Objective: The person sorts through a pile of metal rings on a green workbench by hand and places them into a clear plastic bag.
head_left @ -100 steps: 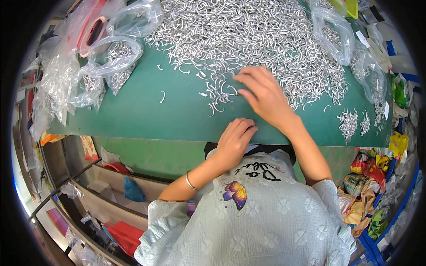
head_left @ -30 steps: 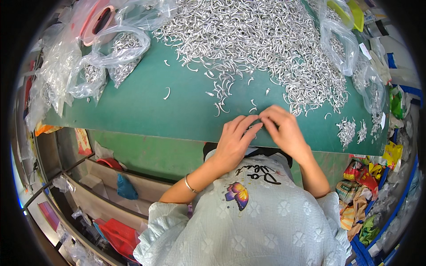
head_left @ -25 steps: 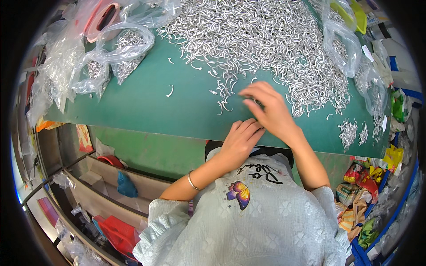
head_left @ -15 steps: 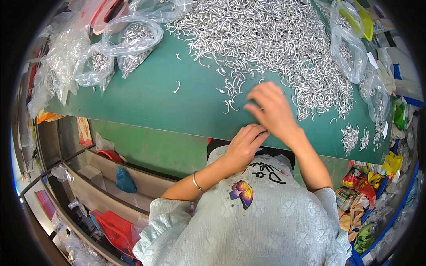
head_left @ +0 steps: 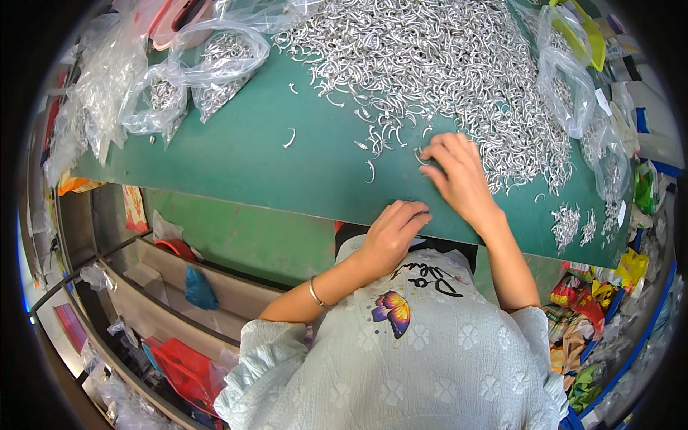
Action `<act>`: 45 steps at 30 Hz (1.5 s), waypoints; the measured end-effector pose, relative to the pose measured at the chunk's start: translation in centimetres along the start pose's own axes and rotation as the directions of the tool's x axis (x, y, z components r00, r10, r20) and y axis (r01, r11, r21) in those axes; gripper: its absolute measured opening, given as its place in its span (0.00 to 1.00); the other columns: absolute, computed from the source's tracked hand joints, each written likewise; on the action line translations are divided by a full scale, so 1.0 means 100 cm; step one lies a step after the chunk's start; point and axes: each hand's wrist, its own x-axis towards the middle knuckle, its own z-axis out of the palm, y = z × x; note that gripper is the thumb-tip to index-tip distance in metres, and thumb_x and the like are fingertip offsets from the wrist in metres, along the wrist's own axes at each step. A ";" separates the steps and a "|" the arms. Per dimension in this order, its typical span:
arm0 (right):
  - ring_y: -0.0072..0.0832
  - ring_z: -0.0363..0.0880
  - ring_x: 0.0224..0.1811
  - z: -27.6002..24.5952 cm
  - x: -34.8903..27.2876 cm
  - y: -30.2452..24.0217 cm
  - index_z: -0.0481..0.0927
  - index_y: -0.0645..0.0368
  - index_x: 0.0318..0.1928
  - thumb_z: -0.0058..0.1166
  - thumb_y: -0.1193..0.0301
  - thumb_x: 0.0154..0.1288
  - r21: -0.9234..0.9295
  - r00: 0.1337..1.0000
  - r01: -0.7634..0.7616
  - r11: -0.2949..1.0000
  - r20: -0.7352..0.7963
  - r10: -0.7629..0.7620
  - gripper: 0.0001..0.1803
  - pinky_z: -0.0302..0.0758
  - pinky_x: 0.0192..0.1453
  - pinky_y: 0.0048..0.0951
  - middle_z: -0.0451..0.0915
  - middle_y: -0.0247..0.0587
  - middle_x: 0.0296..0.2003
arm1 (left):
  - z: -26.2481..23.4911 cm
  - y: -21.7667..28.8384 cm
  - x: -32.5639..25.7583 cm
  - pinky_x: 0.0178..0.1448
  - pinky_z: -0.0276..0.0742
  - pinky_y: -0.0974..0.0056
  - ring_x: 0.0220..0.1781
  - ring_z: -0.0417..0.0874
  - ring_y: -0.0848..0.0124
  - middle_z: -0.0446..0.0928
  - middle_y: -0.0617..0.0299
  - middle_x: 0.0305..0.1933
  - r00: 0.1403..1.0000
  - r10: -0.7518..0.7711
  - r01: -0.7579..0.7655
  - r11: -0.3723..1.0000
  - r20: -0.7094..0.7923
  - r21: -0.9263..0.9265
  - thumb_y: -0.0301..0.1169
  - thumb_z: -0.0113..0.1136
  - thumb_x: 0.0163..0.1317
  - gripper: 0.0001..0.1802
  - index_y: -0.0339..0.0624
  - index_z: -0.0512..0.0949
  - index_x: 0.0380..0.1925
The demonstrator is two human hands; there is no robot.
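A large heap of small silvery curved metal pieces (head_left: pixel 430 57) covers the far middle and right of the green table (head_left: pixel 236 158). At the heap's near edge is my right hand (head_left: pixel 459 172), palm down, its thumb apart from the bent fingers. One curved metal piece (head_left: pixel 420 156) lies at its fingertips, seemingly touched by them. My left hand (head_left: pixel 393 231) is by the table's front edge, fingers curled and pressed together; whatever they may hold is hidden. A few loose pieces (head_left: pixel 370 172) lie to the left of my right hand.
Clear plastic bags of metal pieces (head_left: pixel 228 68) stand at the far left, another bag (head_left: pixel 566 86) at the right. Small piles (head_left: pixel 566 223) sit near the right front edge. A shelf with a red basket (head_left: pixel 183 373) is at lower left, colourful packets (head_left: pixel 580 294) at right.
My right hand has moved slightly right and its fingers have spread from the thumb. A curved piece now shows at its fingertips. The left hand stays almost in place.
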 end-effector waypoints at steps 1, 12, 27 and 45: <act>0.37 0.70 0.43 -0.001 -0.004 0.005 0.78 0.58 0.36 0.65 0.75 0.50 -0.038 1.000 -0.005 0.999 -0.012 0.005 0.12 0.65 0.45 0.36 0.73 0.37 0.37 | -0.001 0.000 0.000 0.45 0.76 0.59 0.42 0.78 0.56 0.77 0.52 0.44 1.000 0.003 -0.003 1.000 -0.004 0.009 0.14 0.59 0.49 0.13 0.32 0.79 0.37; 0.37 0.69 0.40 0.034 0.025 -0.016 0.76 0.60 0.32 0.61 0.76 0.53 -0.051 0.994 -0.015 0.999 -0.109 0.009 0.07 0.65 0.44 0.37 0.72 0.39 0.33 | -0.003 0.000 0.001 0.44 0.75 0.59 0.41 0.78 0.57 0.77 0.53 0.42 0.998 -0.024 0.026 0.999 -0.050 0.037 0.13 0.62 0.44 0.15 0.33 0.79 0.36; 0.35 0.69 0.45 -0.036 -0.019 -0.005 0.77 0.58 0.37 0.64 0.76 0.50 0.103 0.977 -0.028 0.994 0.214 0.005 0.13 0.64 0.48 0.35 0.71 0.36 0.39 | -0.003 0.006 0.011 0.57 0.65 0.51 0.55 0.74 0.56 0.75 0.57 0.51 0.997 -0.074 0.068 0.973 0.019 0.221 0.26 0.67 0.51 0.22 0.39 0.77 0.48; 0.39 0.67 0.62 0.006 0.023 0.007 0.78 0.56 0.48 0.63 0.73 0.54 -0.021 0.965 0.188 0.982 0.192 -0.180 0.18 0.65 0.61 0.39 0.72 0.38 0.57 | 0.001 -0.006 0.005 0.54 0.70 0.58 0.53 0.74 0.57 0.73 0.53 0.48 0.991 0.033 -0.049 0.991 0.128 0.121 0.23 0.55 0.49 0.19 0.32 0.78 0.44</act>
